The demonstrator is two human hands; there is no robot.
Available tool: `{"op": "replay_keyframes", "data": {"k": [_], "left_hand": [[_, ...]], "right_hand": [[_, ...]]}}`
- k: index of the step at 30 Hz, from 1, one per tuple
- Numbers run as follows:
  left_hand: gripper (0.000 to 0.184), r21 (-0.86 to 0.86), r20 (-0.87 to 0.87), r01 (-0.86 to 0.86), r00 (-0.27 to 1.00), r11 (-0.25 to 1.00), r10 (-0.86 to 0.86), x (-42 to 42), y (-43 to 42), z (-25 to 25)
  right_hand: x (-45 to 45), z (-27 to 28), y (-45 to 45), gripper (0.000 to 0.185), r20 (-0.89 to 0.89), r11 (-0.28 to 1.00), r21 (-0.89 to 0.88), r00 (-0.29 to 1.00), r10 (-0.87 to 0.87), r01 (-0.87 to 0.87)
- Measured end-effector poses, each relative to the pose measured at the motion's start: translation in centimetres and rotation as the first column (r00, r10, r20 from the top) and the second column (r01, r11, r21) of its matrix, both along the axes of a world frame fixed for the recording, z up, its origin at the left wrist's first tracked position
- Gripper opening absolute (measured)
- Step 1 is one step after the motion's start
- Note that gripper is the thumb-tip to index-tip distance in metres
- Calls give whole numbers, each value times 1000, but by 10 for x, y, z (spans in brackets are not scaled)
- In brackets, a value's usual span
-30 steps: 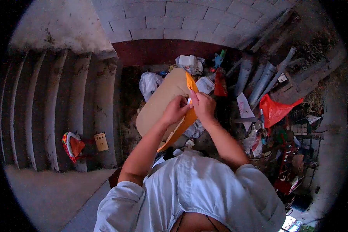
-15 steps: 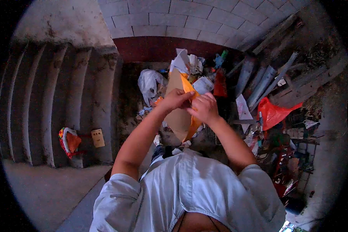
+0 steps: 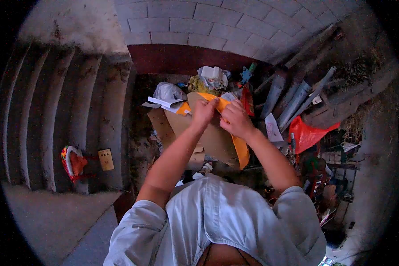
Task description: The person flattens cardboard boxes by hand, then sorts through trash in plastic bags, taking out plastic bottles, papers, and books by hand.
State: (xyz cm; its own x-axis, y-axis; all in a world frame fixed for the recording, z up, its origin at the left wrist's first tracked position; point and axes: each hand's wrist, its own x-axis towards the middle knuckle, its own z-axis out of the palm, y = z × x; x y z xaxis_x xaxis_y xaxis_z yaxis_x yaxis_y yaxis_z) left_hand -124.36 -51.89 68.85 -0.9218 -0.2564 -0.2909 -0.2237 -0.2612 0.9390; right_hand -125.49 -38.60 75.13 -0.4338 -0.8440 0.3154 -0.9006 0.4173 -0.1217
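A large brown cardboard sheet (image 3: 217, 141) with an orange edge strip (image 3: 241, 150) hangs in front of my body, tilted. My left hand (image 3: 205, 111) pinches the orange strip near its upper end. Close beside it on the right, my right hand (image 3: 236, 119) is closed on the same orange strip. Behind and left of the sheet lie another piece of cardboard (image 3: 160, 126) and white papers (image 3: 167, 102) with an orange part.
Concrete steps (image 3: 84, 119) on the left hold a colourful cloth item (image 3: 74, 164) and a small yellowish card (image 3: 106, 159). At the right are grey pipes (image 3: 295, 104), a red plastic bag (image 3: 309, 134) and piled clutter. Plastic bags (image 3: 169, 91) lie by the wall.
The cardboard has turned and now spreads wider, with its orange strip running to the lower right. White papers and another cardboard piece now show at the left. Both hands have shifted along the strip.
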Motion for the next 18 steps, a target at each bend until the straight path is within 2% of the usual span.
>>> {"op": "replay_keyframes", "data": {"k": [2,3,5,6,8,11,14,15,16,18], "left_hand": [[34,94,6,-115,993,989,115,-3,3,-1],[33,140,15,-174,985,975,173,-5,2,0],[22,312,124,-125,988,942,91,-10,-14,1],[20,395,169,-100,985,913,35,-10,-21,4],[23,442,164,-105,986,891,35,-9,-23,9],[25,469,166,-158,982,869,88,-4,-30,27],[27,465,208,-242,965,852,160,-7,-46,24],[27,460,229,-276,955,844,187,-9,-53,18],[27,532,203,-285,957,797,207,-9,-55,13],[29,480,140,-230,973,847,185,-5,-53,8]], "right_hand": [[-2,-2,3,19,-8,979,187,996,85,-82],[-2,0,-2,20,-15,987,134,996,92,-89],[-2,9,-15,23,-47,995,24,995,94,-93],[-3,14,-18,25,-65,1000,6,998,-18,19],[-2,22,-22,30,-86,973,-31,969,-232,230],[15,26,-28,48,-181,904,-2,889,-420,427],[22,13,-14,63,-82,843,144,855,-512,519],[22,9,-6,64,-55,873,119,881,-471,474],[21,7,5,66,-27,900,94,904,-426,426],[14,-3,23,68,6,941,34,942,-336,335]]}}
